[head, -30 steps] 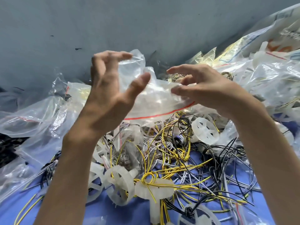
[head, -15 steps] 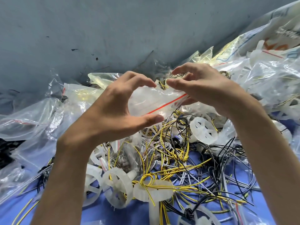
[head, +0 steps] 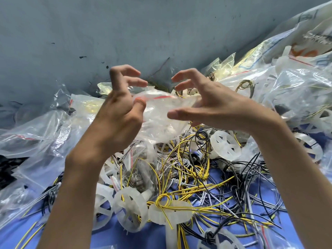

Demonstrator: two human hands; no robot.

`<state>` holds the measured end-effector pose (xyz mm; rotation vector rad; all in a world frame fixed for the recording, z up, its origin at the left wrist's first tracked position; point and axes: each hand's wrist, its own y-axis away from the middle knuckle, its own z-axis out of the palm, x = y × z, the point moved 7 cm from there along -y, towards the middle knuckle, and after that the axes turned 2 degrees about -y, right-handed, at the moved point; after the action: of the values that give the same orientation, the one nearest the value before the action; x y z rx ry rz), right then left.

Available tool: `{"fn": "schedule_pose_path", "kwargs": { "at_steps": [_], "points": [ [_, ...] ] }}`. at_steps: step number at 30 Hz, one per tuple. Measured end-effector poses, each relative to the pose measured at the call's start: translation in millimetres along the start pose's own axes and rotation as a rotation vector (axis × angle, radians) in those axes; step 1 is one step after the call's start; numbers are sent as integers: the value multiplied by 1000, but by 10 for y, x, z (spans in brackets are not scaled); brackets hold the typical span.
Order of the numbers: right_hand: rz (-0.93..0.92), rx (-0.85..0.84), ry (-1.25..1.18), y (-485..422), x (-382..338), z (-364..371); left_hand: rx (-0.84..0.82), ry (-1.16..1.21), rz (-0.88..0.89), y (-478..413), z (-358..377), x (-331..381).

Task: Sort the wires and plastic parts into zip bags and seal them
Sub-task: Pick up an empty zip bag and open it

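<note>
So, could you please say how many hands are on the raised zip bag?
2. The left hand pinches the left end of the zip bag; the right hand holds its right end.

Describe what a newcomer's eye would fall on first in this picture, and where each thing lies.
At centre, the left hand and the right hand hold up a clear zip bag with a red strip. Below them, a tangle of yellow and black wires sprawls on the blue surface, with white plastic wheels among it. Heaps of clear bags crowd both sides.
</note>
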<state>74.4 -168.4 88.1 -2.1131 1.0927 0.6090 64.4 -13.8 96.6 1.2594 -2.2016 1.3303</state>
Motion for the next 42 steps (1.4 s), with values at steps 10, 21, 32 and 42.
{"fn": "schedule_pose_path", "kwargs": {
  "at_steps": [10, 21, 32, 42],
  "points": [
    [-190, 158, 289, 1, -198, -14, -7, 38, 45, 13, 1, 36],
    [-338, 200, 284, 22, -353, -33, 363, -64, -77, -3, -271, -80],
    [54, 336, 322, -42, 22, -213, 88, -137, 273, 44, -17, 306],
    [-9, 244, 353, -42, -102, -57, 216, -507, -135, 81, -12, 77]
  ]
}}
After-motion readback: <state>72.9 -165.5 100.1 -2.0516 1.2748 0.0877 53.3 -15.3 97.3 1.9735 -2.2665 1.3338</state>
